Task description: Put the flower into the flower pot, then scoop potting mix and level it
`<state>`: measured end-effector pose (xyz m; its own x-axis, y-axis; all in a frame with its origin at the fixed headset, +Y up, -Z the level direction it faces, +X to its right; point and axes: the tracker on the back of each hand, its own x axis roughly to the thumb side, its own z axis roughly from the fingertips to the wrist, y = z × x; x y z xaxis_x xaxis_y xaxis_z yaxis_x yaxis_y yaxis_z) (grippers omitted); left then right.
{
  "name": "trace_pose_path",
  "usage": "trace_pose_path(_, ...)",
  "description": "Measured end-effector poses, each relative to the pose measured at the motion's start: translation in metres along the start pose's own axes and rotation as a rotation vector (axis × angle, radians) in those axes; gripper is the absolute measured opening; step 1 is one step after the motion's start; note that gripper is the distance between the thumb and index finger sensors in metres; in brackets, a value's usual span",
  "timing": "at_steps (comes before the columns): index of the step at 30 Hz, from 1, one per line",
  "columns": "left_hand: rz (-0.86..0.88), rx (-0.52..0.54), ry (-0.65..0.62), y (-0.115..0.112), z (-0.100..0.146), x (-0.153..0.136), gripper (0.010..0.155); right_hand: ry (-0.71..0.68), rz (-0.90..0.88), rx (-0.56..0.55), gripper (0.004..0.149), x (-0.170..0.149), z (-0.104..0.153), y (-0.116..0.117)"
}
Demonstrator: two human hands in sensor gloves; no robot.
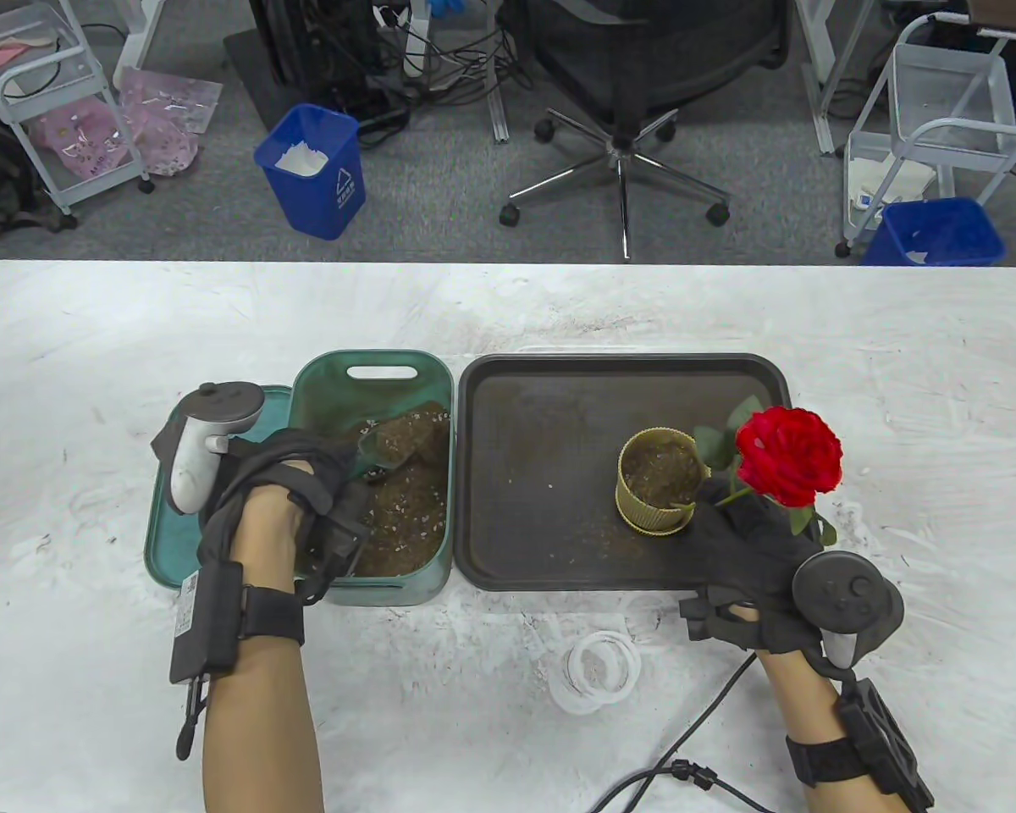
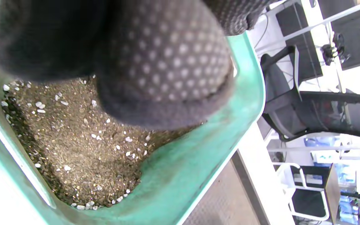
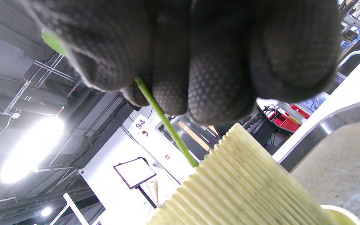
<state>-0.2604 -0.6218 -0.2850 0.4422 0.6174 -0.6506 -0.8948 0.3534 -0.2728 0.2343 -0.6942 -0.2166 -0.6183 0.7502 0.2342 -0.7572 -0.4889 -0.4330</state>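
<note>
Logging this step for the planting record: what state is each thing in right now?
Rose: stem pinched by the right hand, leaning into the pot.
Pot: upright on the tray, partly filled with mix.
Scoop: loaded with mix, gripped by the left hand over the bin.
Bin: open, holding mix.
Lid: off, beside the bin.

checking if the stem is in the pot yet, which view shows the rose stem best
The right wrist view: the thin green rose stem runs from the right hand's fingers down behind the ribbed cream flower pot rim. The table view shows only a short stretch under the red bloom. The left wrist view shows none.
</note>
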Motion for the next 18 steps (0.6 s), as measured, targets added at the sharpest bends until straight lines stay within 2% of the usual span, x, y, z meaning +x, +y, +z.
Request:
trace_pose_path(6, 0.058, 0.014, -0.065, 0.01, 0.019, -0.005, 0.055, 0.008, -0.005, -0.001, 0.037, -0.001, 0.0, -0.001)
trace_pose_path(10, 0.089, -0.027, -0.167, 0.006, 0.031, 0.0, 0.054, 0.017, -0.011, -0.002, 0.037, -0.001, -0.001, -0.001)
trace_pose_path(15, 0.112, -0.124, -0.294, -0.018, 0.039, 0.015, 0.054, 0.014, -0.008, -0.002, 0.037, -0.001, -0.001, -0.001)
trace_pose_path(18, 0.092, -0.173, -0.362, -0.044, 0.041, 0.028, 0.055, 0.016, -0.009, -0.003, 0.037, -0.002, -0.001, -0.002)
